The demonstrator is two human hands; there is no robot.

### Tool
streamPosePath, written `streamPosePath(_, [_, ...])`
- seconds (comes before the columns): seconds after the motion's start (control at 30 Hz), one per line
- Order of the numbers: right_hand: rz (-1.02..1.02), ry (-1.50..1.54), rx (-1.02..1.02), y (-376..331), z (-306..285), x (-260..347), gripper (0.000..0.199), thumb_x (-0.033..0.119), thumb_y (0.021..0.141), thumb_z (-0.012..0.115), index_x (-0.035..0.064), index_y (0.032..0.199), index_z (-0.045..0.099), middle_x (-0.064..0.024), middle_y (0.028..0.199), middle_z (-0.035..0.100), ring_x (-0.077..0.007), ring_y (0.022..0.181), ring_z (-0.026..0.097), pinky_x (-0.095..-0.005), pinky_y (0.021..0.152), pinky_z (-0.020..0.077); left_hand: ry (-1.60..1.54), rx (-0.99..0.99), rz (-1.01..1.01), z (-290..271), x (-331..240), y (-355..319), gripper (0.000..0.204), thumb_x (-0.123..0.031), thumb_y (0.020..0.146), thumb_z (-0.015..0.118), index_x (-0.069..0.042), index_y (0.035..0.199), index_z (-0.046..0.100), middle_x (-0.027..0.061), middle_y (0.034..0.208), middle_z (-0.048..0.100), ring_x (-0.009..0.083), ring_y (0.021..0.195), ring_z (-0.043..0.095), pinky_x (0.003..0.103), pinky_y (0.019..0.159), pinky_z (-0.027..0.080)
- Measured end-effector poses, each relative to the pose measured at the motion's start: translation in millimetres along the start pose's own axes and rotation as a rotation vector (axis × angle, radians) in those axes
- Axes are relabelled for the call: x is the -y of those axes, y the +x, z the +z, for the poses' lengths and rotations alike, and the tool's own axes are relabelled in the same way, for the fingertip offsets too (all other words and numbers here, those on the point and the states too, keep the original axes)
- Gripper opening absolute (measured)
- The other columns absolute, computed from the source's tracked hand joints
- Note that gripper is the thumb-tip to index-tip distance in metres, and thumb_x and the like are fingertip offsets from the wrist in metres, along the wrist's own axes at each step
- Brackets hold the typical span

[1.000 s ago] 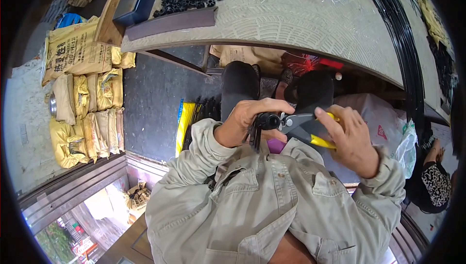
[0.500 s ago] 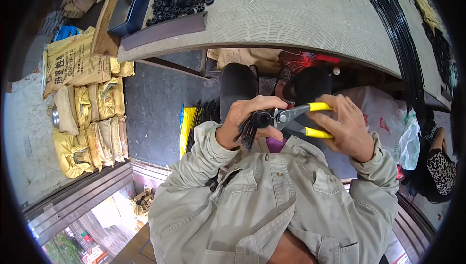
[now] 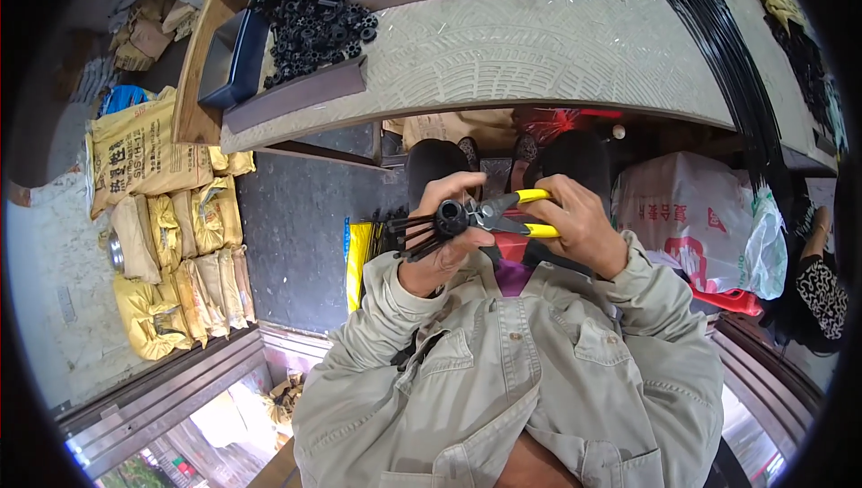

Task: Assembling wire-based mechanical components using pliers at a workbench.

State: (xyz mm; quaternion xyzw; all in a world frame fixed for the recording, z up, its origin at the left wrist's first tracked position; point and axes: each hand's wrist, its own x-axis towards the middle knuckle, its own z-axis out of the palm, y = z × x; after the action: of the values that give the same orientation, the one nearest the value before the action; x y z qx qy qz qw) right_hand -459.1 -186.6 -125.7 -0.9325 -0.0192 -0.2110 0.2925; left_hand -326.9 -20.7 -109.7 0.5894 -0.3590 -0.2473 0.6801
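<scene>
the left hand [image 3: 439,260] curls partly open around a black bundle of rods [image 3: 433,241], its round end [image 3: 452,217] facing up, close in front of the light shirt [image 3: 521,389]. the right hand [image 3: 582,226] wraps the yellow-handled pliers [image 3: 489,212], handles spread, tips at that end's right side; i cannot tell if they touch. the step looks like nipping there; next calls for a steady hold and a firm squeeze.
</scene>
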Motion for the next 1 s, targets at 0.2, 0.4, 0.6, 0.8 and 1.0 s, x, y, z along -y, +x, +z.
streamPosePath(0.2, [0.092,0.526,-0.126,-10,38,-7,0.021,-0.003,0.063,0.065,0.001,0.082,0.058,-0.012,0.077,0.052,-0.0266,0.069,0.056,-0.0313,0.058,0.045,-0.096,0.162,0.13,-15,8,6,0.094,-0.031,0.067,0.078,0.001,0.133,0.018,0.0034,0.074,0.05,0.0108,0.063,0.049,0.022,0.061,0.04])
streamPosePath(0.4, [-0.208,-0.411,-0.201,47,-31,-5,0.024,0.01,0.073,0.054,0.0038,0.095,0.06,-0.0128,0.123,0.048,-0.0246,0.114,0.047,-0.0454,0.102,0.0259,-0.006,0.06,-0.121,-11,-20,5,0.084,0.006,0.077,0.059,-0.004,0.138,0.002,0.0099,0.087,0.057,0.0185,0.088,0.061,0.03,0.079,0.048])
streamPosePath(0.6, [-0.509,-1.03,-0.399,70,-38,-8,0.039,0.022,0.074,0.057,0.0184,0.113,0.058,0.0082,0.129,0.041,-0.0094,0.121,0.038,-0.0456,0.107,0.0173,0.122,0.133,-0.118,-16,-27,5,0.089,0.006,0.081,0.055,-0.004,0.139,-0.011,0.0159,0.092,0.063,0.0182,0.086,0.062,0.031,0.079,0.048])
streamPosePath(0.8, [-0.262,-0.737,-0.314,46,-21,10,0.036,0.019,0.076,0.055,0.0103,0.111,0.059,0.0014,0.129,0.041,-0.0139,0.121,0.039,-0.0537,0.105,0.015,0.361,0.061,0.011,-18,-23,7,0.086,0.003,0.082,0.057,0.0,0.139,-0.007,0.0089,0.078,0.062,0.0105,0.067,0.057,0.024,0.067,0.046])
streamPosePath(1.0, [-0.077,-0.608,-0.281,20,-4,20,0.026,0.013,0.073,0.055,0.005,0.097,0.058,-0.0079,0.117,0.047,-0.0229,0.11,0.047,-0.0496,0.095,0.0315,0.342,0.028,-0.01,-15,-17,7,0.083,-0.002,0.081,0.061,0.004,0.139,0.001,0.0045,0.075,0.06,0.0079,0.066,0.053,0.021,0.066,0.044])
